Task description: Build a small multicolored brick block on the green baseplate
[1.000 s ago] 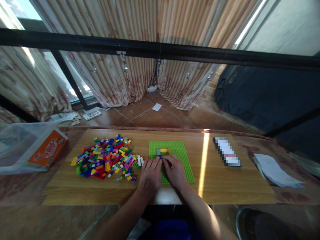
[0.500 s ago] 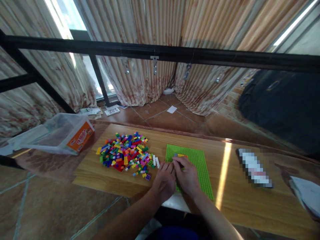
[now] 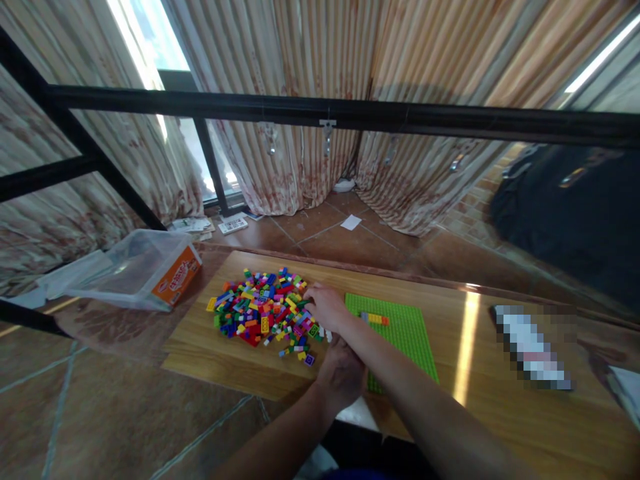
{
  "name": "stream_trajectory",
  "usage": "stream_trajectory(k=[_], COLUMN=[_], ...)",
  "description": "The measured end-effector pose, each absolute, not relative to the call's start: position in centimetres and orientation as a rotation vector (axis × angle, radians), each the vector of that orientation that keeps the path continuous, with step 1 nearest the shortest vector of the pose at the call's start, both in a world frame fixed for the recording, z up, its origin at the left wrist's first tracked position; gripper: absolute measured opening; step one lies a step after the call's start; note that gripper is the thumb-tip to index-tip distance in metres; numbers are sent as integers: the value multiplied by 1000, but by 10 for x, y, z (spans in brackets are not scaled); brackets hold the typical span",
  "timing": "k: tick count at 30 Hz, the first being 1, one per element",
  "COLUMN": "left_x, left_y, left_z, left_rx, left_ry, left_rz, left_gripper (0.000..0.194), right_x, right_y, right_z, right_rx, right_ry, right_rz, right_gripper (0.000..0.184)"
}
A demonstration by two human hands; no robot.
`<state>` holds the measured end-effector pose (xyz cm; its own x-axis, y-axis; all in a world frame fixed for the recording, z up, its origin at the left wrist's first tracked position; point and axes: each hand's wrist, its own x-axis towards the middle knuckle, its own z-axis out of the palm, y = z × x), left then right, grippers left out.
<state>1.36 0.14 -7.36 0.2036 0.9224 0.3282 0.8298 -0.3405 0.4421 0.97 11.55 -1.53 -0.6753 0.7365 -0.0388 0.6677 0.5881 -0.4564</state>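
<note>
My right hand [image 3: 327, 308] reaches left across my left one, its fingers apart and bent down at the right edge of a heap of mixed toy building bricks [image 3: 270, 303]. Nothing can be made out in its fingers. Below it, my left hand [image 3: 343, 375] rests by the near left side of a green baseplate [image 3: 407, 333]; the right forearm hides most of its fingers. A short row of grey, yellow and orange bricks [image 3: 377, 319] sits on the far left part of the baseplate. White bricks [image 3: 327, 335] lie between the heap and my left hand.
A clear plastic bin [image 3: 135, 267] with an orange label stands left of the wooden table [image 3: 230, 373]. A pixelated object [image 3: 533, 347] lies on the right, with papers [image 3: 625, 383] beyond it. A black metal bar [image 3: 300, 107] crosses in front of the curtains.
My right hand has left the bricks on the baseplate and moved left to the heap, crossing over my left hand. The row of bricks is uncovered. The view has shifted slightly.
</note>
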Motion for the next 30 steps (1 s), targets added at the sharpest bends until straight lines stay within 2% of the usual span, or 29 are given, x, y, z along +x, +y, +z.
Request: stream_trajectory(k=[4, 9, 13, 18, 23, 27, 30], left_x=[13, 10, 8, 2, -5, -6, -6], left_y=[2, 1, 2, 0, -2, -3, -4], left_z=[-76, -81, -76, -58, -48, -49, -50], left_rx=[2482, 2686, 2607, 2404, 2060, 2027, 2085], left_ry=[1730, 1715, 1704, 1586, 1651, 1589, 1512], left_rz=[754, 695, 830, 1179, 1467, 1440, 1358], left_gripper=[41, 37, 28, 26, 15, 24, 18], right_x=[18, 37, 62, 113, 152, 152, 145], right_y=[113, 102, 84, 55, 33, 21, 14], right_z=[-17, -8, -3, -2, -4, -9, -14], right_rx=[-1148, -1155, -1075, -1127, -1180, -1163, -1144], right_ry=[-2598, -2384, -2185, -1937, -1928, -2020, -2048], right_rz=[688, 767, 789, 697, 576, 516, 533], right_gripper=[8, 8, 7, 7, 12, 17, 22])
